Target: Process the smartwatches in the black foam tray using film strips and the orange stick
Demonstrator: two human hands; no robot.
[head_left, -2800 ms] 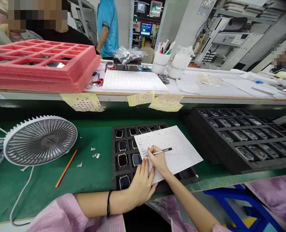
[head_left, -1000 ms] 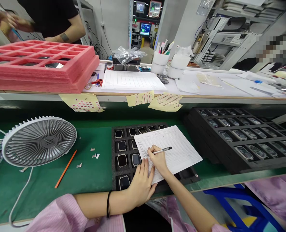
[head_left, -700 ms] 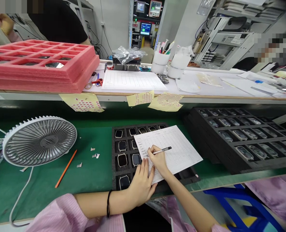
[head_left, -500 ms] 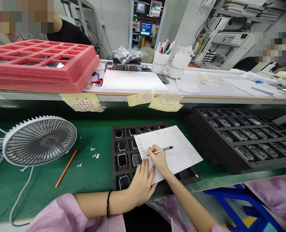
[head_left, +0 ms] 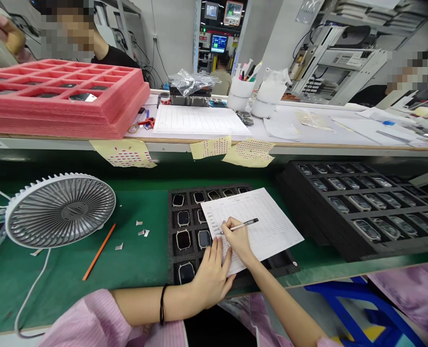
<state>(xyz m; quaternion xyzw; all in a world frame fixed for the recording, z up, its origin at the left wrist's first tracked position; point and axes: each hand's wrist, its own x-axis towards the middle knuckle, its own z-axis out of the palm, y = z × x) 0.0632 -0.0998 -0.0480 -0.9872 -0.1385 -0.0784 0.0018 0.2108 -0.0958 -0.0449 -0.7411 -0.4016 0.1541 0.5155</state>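
Observation:
A printed form sheet [head_left: 267, 226] with a ruled grid lies slanted over a black foam tray [head_left: 172, 231]. My right hand [head_left: 237, 241] grips a pen [head_left: 249, 222], its tip at the handwritten entries on the sheet's left side. Beside it, my left hand [head_left: 214, 274] rests flat with fingers stretched out on the sheet's lower left edge. Watch cases with dark screens, such as this watch case [head_left: 183, 239], sit in the tray's pockets left of the paper. The sheet hides much of the tray.
A grey fan [head_left: 60, 212], an orange stick [head_left: 98, 252] and small metal pieces [head_left: 141, 232] are on the green mat to the left. Stacked black trays of watch cases [head_left: 343, 236] stand right. Pink foam trays [head_left: 120, 111] occupy the shelf, with a co-worker [head_left: 114, 57] behind.
Both hands and the sheet hold almost the same position, with the pen tip still at the entries. The co-worker behind the pink trays has shifted to the right.

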